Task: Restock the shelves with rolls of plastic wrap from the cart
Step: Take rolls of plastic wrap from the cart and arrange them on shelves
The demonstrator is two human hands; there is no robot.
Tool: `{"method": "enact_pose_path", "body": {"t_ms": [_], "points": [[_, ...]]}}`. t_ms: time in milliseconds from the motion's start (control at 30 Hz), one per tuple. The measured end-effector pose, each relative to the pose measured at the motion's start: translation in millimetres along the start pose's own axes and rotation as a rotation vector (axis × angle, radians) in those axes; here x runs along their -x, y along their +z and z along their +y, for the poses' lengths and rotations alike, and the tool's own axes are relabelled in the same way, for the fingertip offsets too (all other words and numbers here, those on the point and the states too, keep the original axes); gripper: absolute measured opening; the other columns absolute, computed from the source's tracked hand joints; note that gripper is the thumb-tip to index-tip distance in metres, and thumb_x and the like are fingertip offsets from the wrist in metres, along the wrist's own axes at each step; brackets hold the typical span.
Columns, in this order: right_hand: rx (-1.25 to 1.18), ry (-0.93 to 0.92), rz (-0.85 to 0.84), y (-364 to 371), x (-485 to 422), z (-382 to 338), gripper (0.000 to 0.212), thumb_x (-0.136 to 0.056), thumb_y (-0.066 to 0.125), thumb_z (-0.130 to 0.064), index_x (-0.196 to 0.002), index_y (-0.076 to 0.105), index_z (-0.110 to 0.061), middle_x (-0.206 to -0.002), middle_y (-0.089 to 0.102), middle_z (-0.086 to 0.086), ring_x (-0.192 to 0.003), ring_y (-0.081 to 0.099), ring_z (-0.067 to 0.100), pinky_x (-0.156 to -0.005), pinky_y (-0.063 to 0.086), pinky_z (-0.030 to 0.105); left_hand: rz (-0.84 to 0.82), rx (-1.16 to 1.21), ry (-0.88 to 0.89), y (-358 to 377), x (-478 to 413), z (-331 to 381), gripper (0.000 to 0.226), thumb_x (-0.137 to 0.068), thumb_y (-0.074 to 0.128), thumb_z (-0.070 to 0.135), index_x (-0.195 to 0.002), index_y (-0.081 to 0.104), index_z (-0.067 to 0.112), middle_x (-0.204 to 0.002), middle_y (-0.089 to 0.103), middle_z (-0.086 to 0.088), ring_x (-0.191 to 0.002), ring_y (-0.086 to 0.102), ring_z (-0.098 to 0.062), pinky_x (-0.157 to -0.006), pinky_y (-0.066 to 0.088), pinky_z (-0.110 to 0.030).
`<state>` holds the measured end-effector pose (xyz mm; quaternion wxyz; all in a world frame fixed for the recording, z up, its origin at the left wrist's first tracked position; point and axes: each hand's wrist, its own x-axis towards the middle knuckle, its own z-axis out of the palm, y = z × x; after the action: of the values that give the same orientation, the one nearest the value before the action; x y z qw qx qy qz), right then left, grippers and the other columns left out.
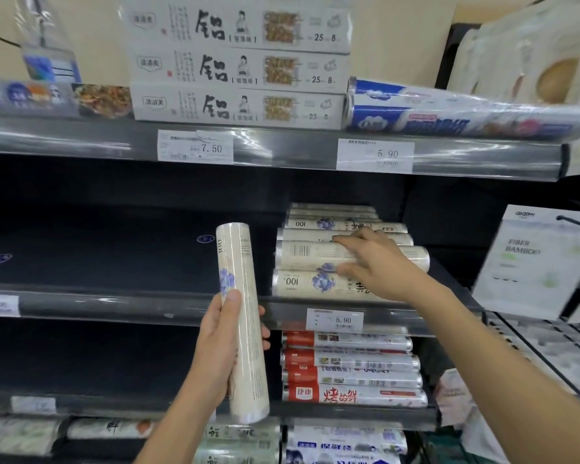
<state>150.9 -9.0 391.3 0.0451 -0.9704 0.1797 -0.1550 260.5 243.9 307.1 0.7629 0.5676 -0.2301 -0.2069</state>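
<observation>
My left hand [225, 343] grips a cream roll of plastic wrap [241, 316] with a blue flower print, held upright in front of the middle shelf [114, 304]. Several matching rolls [302, 283] lie stacked on the right part of that shelf. My right hand [372, 259] reaches into the stack, thumb and fingers curled around the upper front roll [305, 254]. The cart is out of view.
The middle shelf's left part [97, 252] is dark and bare. White foil boxes [238, 67] and blue-labelled rolls [449, 118] fill the top shelf. Red-labelled rolls [348, 370] sit on the shelf below. Hanging packs [532, 259] stand at right.
</observation>
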Motion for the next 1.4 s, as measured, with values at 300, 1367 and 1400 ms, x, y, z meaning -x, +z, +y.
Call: {"method": "enact_pose_path", "body": {"t_ms": [300, 1367, 1400], "points": [[-0.021, 0.018, 0.053, 4, 1, -4, 0.057, -0.099, 0.058, -0.043, -0.152, 0.040, -0.031, -0.135, 0.047, 0.004, -0.122, 0.039, 0.025, -0.106, 0.026, 0.036, -0.021, 0.046, -0.001, 5, 4, -6, 0.048, -0.093, 0.051, 0.049, -0.125, 0.057, 0.014, -0.096, 0.071, -0.010, -0.075, 0.065, -0.028, -0.070, 0.060, -0.044], [-0.329, -0.129, 0.183, 28, 67, -77, 0.062, -0.088, 0.067, -0.054, -0.142, 0.052, -0.027, -0.128, 0.054, -0.014, -0.118, 0.048, 0.007, -0.101, 0.044, 0.034, -0.215, 0.313, -0.023, 43, 6, -10, 0.061, -0.089, 0.066, 0.029, -0.145, 0.048, 0.015, -0.138, 0.063, -0.014, -0.125, 0.062, -0.034, -0.096, 0.056, -0.046], [-0.300, -0.141, 0.178, 25, 67, -77, 0.063, -0.089, 0.062, -0.056, -0.144, 0.052, -0.026, -0.130, 0.054, -0.013, -0.119, 0.048, 0.008, -0.102, 0.044, 0.034, -0.205, 0.285, -0.009, 43, 5, -10, 0.062, -0.088, 0.069, 0.031, -0.144, 0.048, 0.014, -0.137, 0.063, -0.014, -0.124, 0.062, -0.034, -0.099, 0.055, -0.048]]}}
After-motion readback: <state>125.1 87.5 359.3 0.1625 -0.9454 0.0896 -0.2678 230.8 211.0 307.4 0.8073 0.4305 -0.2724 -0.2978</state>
